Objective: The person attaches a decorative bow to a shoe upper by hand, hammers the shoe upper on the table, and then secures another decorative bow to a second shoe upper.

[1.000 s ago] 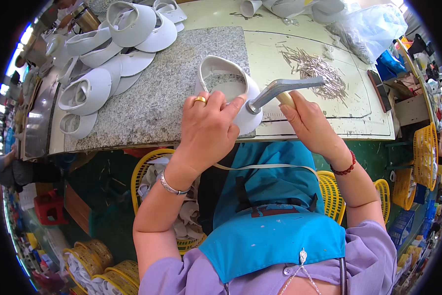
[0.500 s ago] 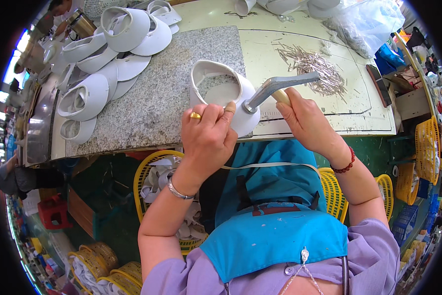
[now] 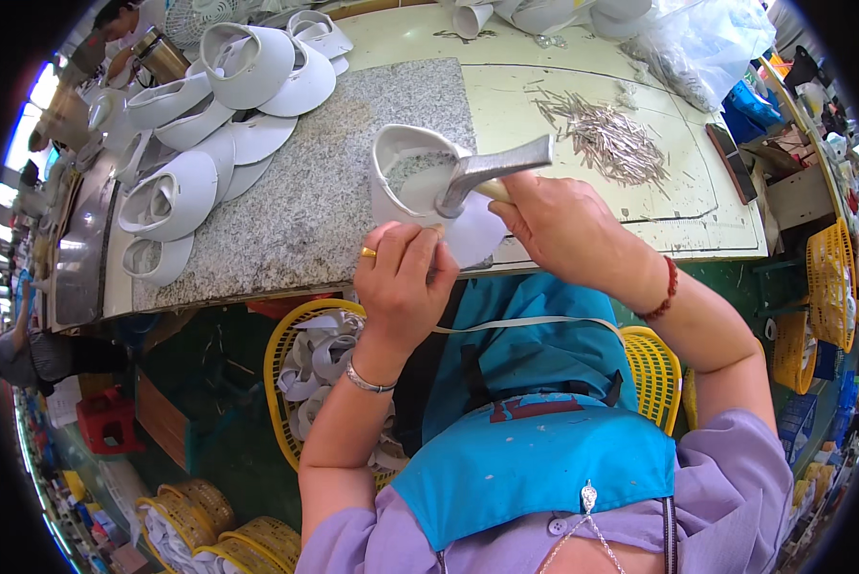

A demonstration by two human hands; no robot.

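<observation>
Head camera: a right hand [image 3: 573,230] wraps its fingers around a hammer [image 3: 506,163], metal end over a white visor [image 3: 477,232] at the stone slab [image 3: 296,210]'s three-o'clock edge. The left hand [image 3: 398,279] bunches its fingers at the visor's seven o'clock, grip unclear; thin rods [image 3: 609,143] lie at two.

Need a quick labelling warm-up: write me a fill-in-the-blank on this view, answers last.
1. The right hand holds a metal-headed ____.
2. The left hand wears a gold-coloured ____ on one finger.
3. The loose thin pieces lie to the ____ of the speckled slab.
4. The basket beside the left forearm is coloured ____.

Missing words: hammer; ring; right; yellow.
</observation>
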